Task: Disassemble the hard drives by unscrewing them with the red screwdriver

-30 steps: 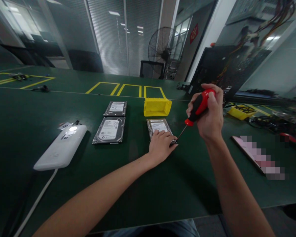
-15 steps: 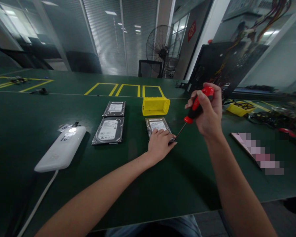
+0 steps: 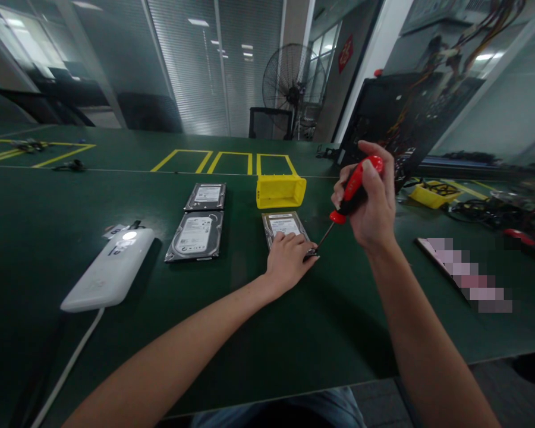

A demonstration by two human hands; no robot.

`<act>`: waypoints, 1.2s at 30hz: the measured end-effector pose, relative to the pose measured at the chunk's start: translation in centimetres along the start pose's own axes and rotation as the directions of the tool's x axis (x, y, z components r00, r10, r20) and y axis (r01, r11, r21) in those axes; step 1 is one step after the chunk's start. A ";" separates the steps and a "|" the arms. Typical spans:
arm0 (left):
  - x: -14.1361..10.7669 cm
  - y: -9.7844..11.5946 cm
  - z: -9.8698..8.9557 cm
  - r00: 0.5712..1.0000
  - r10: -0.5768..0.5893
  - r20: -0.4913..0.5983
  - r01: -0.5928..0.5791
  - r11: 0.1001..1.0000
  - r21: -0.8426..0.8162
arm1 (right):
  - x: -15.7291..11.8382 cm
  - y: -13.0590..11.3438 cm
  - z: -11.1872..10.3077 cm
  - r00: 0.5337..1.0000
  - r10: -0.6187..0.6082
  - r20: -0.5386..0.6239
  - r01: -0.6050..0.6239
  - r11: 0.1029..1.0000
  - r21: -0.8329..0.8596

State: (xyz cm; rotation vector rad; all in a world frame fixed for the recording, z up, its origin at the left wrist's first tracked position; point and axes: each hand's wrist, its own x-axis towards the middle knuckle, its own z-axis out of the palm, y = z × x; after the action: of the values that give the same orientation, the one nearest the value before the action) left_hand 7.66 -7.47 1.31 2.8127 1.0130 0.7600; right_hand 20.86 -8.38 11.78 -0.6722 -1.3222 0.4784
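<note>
A: ok, where does that screwdriver actually end? Thin metal shaft slants down to the near right corner of the hard drive, then I lose the tip by the fingertips.

B: same, can't see what it's touching. The right hand is wrapped snugly around the fat red-and-black handle, so half the handle is covered too.

A: and the left hand hides the drive's near end. Fingers half curled over the top, thumb at the corner. Gripping or just pressing? Can't tell.

B: label's partly covered and too small to read anyway. Drive's a flat metal slab on the smooth green desk, just in front of a yellow plastic bin.

A: glossy white slab off left has rounded corners, and its cable runs out of sight.
</note>
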 end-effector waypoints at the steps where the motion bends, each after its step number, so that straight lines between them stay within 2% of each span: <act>1: 0.0 0.0 0.0 1.000 0.001 0.000 -0.001 1.000 0.001 | 0.0 0.0 0.0 1.000 0.000 0.008 0.000 1.000 0.000; 5: 0.0 -0.1 0.2 1.000 0.000 -0.010 0.001 1.000 0.013 | 0.1 0.1 -0.1 1.000 -0.009 0.021 0.008 1.000 0.010; 11: 0.0 0.0 0.3 1.000 0.005 -0.027 -0.004 1.000 0.013 | -0.1 0.3 -0.3 0.994 -0.034 -0.100 0.037 0.999 0.031; 19: 0.0 0.0 0.3 0.999 0.015 -0.032 -0.014 1.000 0.022 | -0.1 -0.1 0.1 0.999 0.025 -0.048 -0.015 0.982 0.186; 25: 0.0 0.0 0.3 0.999 0.020 -0.044 -0.018 0.999 0.037 | 0.0 0.1 -0.1 0.996 0.054 -0.066 -0.046 0.992 0.114; 31: 0.0 0.0 0.2 0.999 0.022 -0.039 -0.020 0.999 0.047 | 0.0 0.8 -0.5 0.994 0.021 -0.104 -0.010 0.995 0.100; 36: 0.0 0.1 0.1 0.999 0.018 -0.032 -0.017 0.998 0.054 | -0.3 0.8 0.0 0.990 0.041 -0.137 -0.025 0.993 0.117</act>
State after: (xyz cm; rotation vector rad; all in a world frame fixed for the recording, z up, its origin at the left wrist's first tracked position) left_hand 7.76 -7.51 1.21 2.8673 1.0300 0.7941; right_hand 20.88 -8.01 10.95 -0.6212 -1.1450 0.5213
